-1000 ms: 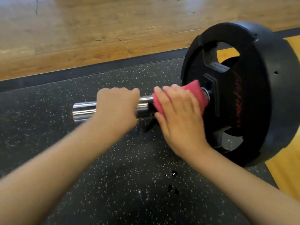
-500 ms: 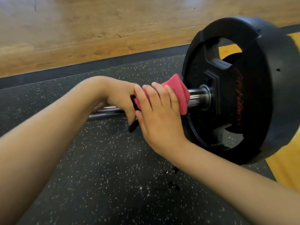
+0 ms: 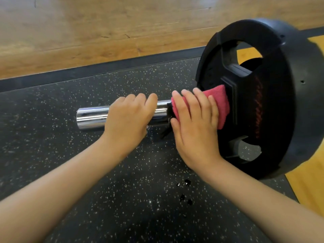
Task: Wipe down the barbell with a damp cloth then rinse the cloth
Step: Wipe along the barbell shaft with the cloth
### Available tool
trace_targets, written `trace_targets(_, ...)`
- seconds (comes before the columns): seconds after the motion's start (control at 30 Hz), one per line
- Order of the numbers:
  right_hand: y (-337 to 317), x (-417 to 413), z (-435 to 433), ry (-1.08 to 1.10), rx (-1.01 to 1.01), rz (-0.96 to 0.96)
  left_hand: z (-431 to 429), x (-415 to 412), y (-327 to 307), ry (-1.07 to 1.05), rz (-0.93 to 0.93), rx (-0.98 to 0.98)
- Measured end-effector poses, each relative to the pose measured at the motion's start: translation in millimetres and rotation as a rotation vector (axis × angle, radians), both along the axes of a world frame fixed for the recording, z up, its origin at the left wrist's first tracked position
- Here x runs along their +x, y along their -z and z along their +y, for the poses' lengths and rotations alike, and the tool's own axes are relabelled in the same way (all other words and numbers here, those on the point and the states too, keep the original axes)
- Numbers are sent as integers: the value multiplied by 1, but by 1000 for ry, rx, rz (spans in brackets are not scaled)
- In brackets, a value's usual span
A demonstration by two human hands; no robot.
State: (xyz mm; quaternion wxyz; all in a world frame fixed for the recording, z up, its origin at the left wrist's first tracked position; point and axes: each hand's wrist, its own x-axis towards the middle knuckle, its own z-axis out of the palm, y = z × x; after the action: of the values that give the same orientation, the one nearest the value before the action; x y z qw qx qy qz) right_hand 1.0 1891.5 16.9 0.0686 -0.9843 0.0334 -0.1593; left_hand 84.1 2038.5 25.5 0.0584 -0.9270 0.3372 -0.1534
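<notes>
Curling close together over the pink cloth (image 3: 221,102), the fingers (image 3: 201,104) of the right hand (image 3: 194,127) clamp it round the chrome barbell sleeve (image 3: 91,116), against the black weight plate (image 3: 298,106). The left hand (image 3: 128,120) grips the bare sleeve just beside it. Dark wet drops (image 3: 186,182) dot the speckled rubber mat (image 3: 70,158).

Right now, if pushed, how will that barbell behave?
The barbell likely rolls: its round plate stands on edge on the rubber mat. Probably heavy, given that thick plate. Its chrome end looks slick.
</notes>
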Motion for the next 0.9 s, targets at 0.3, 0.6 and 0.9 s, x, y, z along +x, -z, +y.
trace_targets(0.3, 1, 22, 9, -202, -134, -25, -13, 53, -46, -26, 866, 262)
trace_targets(0.6, 1, 2, -21, 32, 7, 2, 0, -1, 9, -30, -111, -38)
trace_targets(0.9, 2, 10, 35, -75, 42, -8, -8, 53, -46, 37, 992, 197)
